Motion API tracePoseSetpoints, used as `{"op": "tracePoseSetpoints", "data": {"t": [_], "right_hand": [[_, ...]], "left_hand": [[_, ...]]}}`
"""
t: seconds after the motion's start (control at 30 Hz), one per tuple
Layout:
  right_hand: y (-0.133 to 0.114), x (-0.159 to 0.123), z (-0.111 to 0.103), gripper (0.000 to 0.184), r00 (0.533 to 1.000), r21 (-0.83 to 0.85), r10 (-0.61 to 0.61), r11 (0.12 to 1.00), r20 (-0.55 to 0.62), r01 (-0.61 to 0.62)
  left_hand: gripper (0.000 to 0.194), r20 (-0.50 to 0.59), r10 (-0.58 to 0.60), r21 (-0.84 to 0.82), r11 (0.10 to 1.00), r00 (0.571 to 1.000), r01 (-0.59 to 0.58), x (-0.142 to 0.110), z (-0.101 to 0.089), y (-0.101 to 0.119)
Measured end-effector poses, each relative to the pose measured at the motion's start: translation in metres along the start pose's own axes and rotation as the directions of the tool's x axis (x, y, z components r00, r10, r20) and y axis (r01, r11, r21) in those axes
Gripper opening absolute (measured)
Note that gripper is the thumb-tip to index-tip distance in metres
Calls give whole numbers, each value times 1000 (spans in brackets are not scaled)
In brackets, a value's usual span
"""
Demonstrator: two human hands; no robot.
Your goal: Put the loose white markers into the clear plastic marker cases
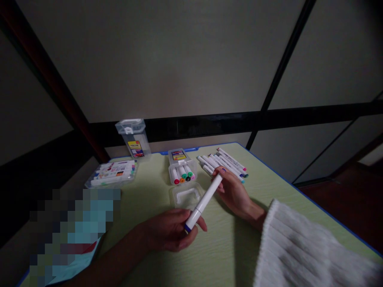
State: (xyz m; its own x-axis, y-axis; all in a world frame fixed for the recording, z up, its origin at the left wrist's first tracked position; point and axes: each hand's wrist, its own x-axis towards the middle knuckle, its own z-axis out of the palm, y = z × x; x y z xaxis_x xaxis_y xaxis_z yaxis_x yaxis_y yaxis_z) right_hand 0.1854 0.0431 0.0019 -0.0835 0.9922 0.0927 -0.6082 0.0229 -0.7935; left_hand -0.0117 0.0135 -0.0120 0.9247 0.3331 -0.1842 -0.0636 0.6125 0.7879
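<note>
The white marker [206, 197] was a smooth, glossy barrel, dark blue at both ends, with a seam near its lower one; it slanted above the middle of the bench [143, 199]. The left hand [173, 231] had its grip around the lower end, the right hand [235, 193] its grip on the upper. Loose markers [223, 162] lay toward the far right corner.

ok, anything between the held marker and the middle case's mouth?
Yes: the clear lid lies low on the table in front of the middle case, and capped markers already fill much of its mouth. The left hand and right hand both hold the white marker.
</note>
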Motion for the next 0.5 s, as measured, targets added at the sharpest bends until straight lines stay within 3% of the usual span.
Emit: {"op": "tracePoseSetpoints", "data": {"t": [0.23,0.5], "right_hand": [[0,0,-2,18,1000,-2,9,1000,23,-9],[-1,-2,2,24,999,-98,-7,995,43,11]], "left_hand": [[36,-37,-2,-10,1000,999,2,-1,6,4],[32,-32,20,-34,999,999,-21,1,1,-2]]}}
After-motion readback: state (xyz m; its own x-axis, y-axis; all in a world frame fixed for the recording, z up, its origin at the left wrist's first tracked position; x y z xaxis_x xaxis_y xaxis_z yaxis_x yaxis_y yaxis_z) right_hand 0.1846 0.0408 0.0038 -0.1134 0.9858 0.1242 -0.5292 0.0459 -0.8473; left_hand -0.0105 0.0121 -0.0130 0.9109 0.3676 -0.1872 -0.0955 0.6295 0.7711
